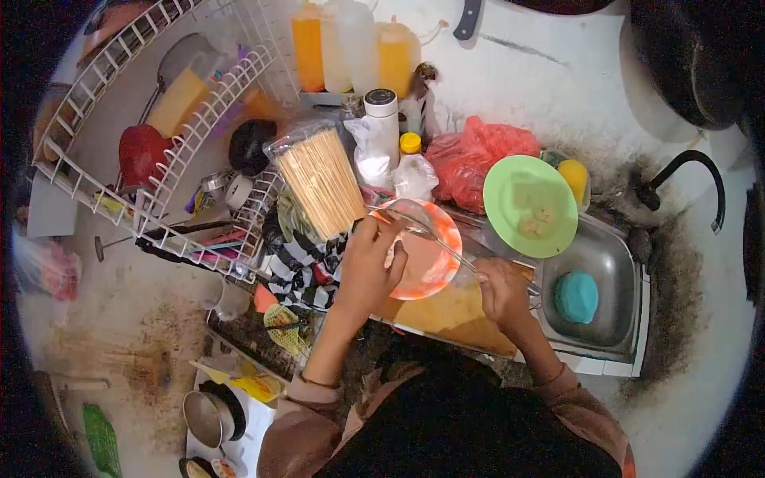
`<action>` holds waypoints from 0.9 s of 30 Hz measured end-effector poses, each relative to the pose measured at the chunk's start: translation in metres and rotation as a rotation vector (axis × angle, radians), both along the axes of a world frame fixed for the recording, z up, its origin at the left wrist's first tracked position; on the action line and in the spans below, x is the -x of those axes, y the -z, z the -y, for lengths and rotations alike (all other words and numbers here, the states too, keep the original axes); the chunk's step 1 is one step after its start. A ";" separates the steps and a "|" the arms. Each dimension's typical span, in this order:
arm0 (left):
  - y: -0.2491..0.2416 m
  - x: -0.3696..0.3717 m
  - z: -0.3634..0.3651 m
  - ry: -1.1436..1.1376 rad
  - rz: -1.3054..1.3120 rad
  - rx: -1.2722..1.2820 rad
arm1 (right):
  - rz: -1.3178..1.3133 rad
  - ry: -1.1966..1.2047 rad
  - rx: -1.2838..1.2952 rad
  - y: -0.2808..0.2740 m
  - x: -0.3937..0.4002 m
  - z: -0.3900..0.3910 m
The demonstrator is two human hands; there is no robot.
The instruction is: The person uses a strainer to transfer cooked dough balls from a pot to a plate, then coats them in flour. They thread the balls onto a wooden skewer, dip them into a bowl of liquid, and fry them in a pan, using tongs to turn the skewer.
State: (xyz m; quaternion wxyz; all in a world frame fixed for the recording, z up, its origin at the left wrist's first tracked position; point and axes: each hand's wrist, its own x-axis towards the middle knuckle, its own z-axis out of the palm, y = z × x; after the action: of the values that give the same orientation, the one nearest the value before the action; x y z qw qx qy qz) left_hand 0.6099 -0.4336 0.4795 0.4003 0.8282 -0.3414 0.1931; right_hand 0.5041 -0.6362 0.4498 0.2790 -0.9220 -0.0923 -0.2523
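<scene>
My right hand is closed around the handle of a long metal spoon, its head over the far rim of an orange-and-white bowl. Inside the bowl is a smooth, pale pinkish mixture. Over the bowl's left side, my left hand has its fingers curled in close to the spoon's head. A little pale stuff shows at those fingers; what they hold is not clear. A light green plate with a few pale lumps rests beyond my right hand, at the sink's edge.
A wooden board lies under the bowl. At right are a metal sink with a turquoise bowl and a black tap. Wrapped wooden sticks, a red plastic bag, a white flask and a dish rack stand behind and left.
</scene>
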 end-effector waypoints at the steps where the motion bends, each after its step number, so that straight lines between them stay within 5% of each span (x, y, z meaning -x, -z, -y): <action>1: 0.001 0.000 0.000 0.019 -0.003 -0.033 | 0.016 -0.006 -0.007 -0.002 0.000 -0.002; 20: 0.016 -0.004 0.010 -0.052 0.240 -0.101 | -0.126 0.071 0.014 -0.005 0.010 0.000; 27: 0.025 -0.004 0.008 -0.066 0.391 -0.042 | -0.041 0.081 -0.233 -0.001 0.011 -0.004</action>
State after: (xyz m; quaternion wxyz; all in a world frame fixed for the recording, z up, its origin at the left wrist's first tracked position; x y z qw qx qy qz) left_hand 0.6139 -0.4420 0.4540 0.3025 0.7938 -0.3893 0.3561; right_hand 0.4936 -0.6323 0.4507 0.3754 -0.8913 -0.0192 -0.2536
